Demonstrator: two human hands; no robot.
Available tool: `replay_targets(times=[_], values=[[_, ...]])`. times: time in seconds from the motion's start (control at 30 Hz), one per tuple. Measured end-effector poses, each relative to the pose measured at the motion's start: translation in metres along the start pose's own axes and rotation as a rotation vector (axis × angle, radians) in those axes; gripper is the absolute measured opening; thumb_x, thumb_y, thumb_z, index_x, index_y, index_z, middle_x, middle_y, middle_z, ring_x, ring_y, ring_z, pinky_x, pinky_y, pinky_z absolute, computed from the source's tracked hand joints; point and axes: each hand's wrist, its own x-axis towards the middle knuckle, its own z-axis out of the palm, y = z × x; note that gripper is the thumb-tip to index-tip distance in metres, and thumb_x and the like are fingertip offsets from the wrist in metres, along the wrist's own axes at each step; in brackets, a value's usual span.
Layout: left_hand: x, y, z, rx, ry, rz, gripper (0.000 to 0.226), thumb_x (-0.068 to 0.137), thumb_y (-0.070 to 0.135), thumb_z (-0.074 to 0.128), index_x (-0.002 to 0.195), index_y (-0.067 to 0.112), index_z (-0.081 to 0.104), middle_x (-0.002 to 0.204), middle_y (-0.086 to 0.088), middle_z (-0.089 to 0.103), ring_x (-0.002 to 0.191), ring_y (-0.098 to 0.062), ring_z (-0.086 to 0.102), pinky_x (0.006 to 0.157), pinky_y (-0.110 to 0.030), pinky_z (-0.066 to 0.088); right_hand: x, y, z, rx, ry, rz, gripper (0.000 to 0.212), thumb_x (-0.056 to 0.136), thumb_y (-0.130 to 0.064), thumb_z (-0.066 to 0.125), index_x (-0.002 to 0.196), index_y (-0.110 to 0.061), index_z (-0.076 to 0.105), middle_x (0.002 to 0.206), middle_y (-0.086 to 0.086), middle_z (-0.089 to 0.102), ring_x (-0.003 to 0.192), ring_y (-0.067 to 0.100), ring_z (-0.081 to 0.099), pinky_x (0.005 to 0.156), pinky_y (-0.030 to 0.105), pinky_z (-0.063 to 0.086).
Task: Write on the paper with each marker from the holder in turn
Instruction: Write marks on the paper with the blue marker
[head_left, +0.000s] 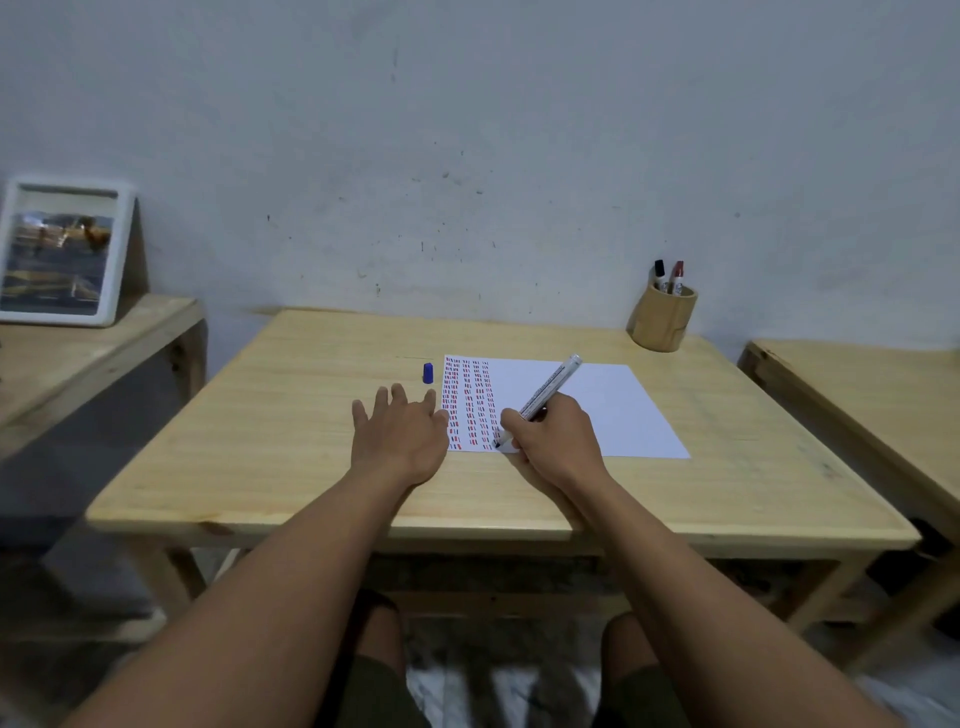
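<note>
Head view, looking down: uncapped marker (545, 393) clamped in the right hand (553, 441), tip down on the paper (597, 410) near its front edge, at the foot of the newest column of short dashes. Long axis tilted up and away to the right, butt end pointing roughly toward the bamboo holder (662, 319) at the table's far right corner. Ink colour at the tip hard to read, probably blue, given the blue cap (427, 373) standing on the table (260, 441) just beyond the paper's far left corner. Left hand (397, 434) flat and spread, holding nothing, fingertips at the paper's left edge, much the nearer of the two to that cap. In the holder, a black-capped marker (660, 274) and a red-capped marker (677, 277), well apart from both hands, on the right hand's side. Likely next: recapping, cap lying forward of the left hand.
</note>
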Motion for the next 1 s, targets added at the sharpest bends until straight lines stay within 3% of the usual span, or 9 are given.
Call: replay_targets(times=[0.2,0.37,0.43,0.5,0.6,0.73,0.87,0.93,1.0], values=[[0.000,-0.001,-0.001,-0.001,-0.017,0.002,0.057,0.106,0.043,0.017,0.161,0.027,0.021,0.168,-0.018,0.014,0.157,-0.035,0.005,0.123,-0.060,0.003,-0.002,-0.001,0.000,0.000,0.002,-0.014,0.016,0.092,-0.024,0.065,0.082,-0.012,0.064,0.071,-0.015,0.064,0.061,0.003,0.063,0.041,0.007,0.036],[0.000,-0.001,0.000,-0.014,-0.023,0.000,0.058,0.106,0.044,0.017,0.161,0.027,0.021,0.169,-0.017,0.015,0.157,-0.035,0.005,0.123,-0.060,0.003,0.001,0.001,-0.001,-0.019,-0.014,-0.007,0.019,0.089,-0.021,0.064,0.072,-0.017,0.059,0.067,-0.014,0.061,0.056,0.004,0.058,0.041,0.010,0.033],[0.002,-0.001,0.001,-0.030,-0.021,-0.010,0.057,0.105,0.044,0.019,0.159,0.028,0.025,0.167,-0.016,0.019,0.156,-0.034,0.009,0.123,-0.059,0.004,0.002,0.002,0.000,-0.003,-0.003,0.008,0.021,0.088,-0.023,0.064,0.070,-0.015,0.060,0.066,-0.011,0.064,0.056,0.006,0.059,0.047,0.017,0.039],[0.003,-0.001,0.001,-0.037,0.016,-0.022,0.052,0.104,0.041,0.023,0.150,0.026,0.043,0.157,-0.014,0.040,0.150,-0.034,0.026,0.121,-0.058,0.013,0.003,0.003,-0.002,0.055,0.034,0.039,0.022,0.087,-0.025,0.064,0.074,-0.008,0.067,0.069,-0.004,0.072,0.061,0.011,0.066,0.055,0.028,0.049],[0.008,0.004,-0.008,-0.133,0.154,-0.091,0.038,0.102,0.034,0.030,0.119,0.017,0.059,0.120,-0.008,0.066,0.116,-0.033,0.057,0.104,-0.051,0.038,0.008,0.003,-0.004,0.176,0.066,0.091,0.025,0.086,-0.025,0.064,0.079,-0.003,0.072,0.067,0.001,0.073,0.056,0.013,0.062,0.056,0.030,0.048],[0.028,0.007,-0.017,-0.321,0.272,-0.101,0.039,0.102,0.029,0.041,0.138,0.017,0.046,0.121,-0.011,0.066,0.112,-0.036,0.060,0.092,-0.047,0.047,0.021,0.002,-0.006,0.292,0.102,0.136,0.027,0.085,-0.027,0.066,0.083,0.000,0.072,0.059,-0.006,0.060,0.051,0.013,0.045,0.057,0.032,0.039],[0.050,0.005,-0.021,-0.315,0.195,-0.013,0.052,0.104,0.030,0.043,0.155,0.027,0.036,0.140,-0.012,0.056,0.128,-0.035,0.053,0.094,-0.041,0.044,0.033,-0.002,-0.010,0.404,0.055,0.120,0.025,0.091,-0.025,0.069,0.091,0.000,0.069,0.064,0.000,0.059,0.051,0.018,0.048,0.050,0.027,0.043],[0.059,0.003,-0.018,-0.254,0.168,0.015,0.046,0.104,0.029,0.044,0.150,0.028,0.047,0.138,-0.010,0.060,0.127,-0.034,0.055,0.096,-0.041,0.046,0.037,-0.003,-0.010,0.466,0.039,0.131,0.022,0.093,-0.024,0.068,0.093,-0.002,0.068,0.067,0.001,0.060,0.051,0.016,0.051,0.051,0.027,0.045],[0.064,0.000,-0.013,-0.237,0.209,0.039,0.032,0.102,0.020,0.051,0.127,0.027,0.069,0.119,-0.008,0.070,0.110,-0.034,0.063,0.088,-0.039,0.051,0.042,-0.005,-0.011,0.537,0.016,0.166,0.019,0.094,-0.021,0.065,0.093,-0.002,0.069,0.068,0.002,0.060,0.052,0.014,0.052,0.050,0.026,0.046]])
